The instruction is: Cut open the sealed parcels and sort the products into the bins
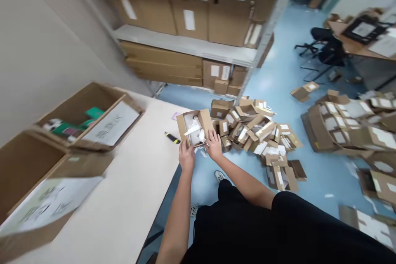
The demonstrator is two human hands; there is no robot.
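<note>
A small open cardboard box (pixel 204 120) is held between my two hands, just past the right edge of the white table (pixel 148 161). My left hand (pixel 187 156) grips its near left corner, and my right hand (pixel 214 145) has the near right corner. Inside the box lies crumpled white paper (pixel 194 127); whatever may be under it is hidden. On the table, left of the box, rests a black and yellow cutter (pixel 172 137). A small purple piece (pixel 175 116) lies close to the box's far left side.
Two large cardboard boxes with handwritten sheets stand on the table's left side; the farther box (pixel 125 103) holds green items. Opened small boxes (pixel 260 132) are heaped on the blue floor. Behind is a metal shelf (pixel 185 45) with cartons. A desk (pixel 355 41) and chair are at right.
</note>
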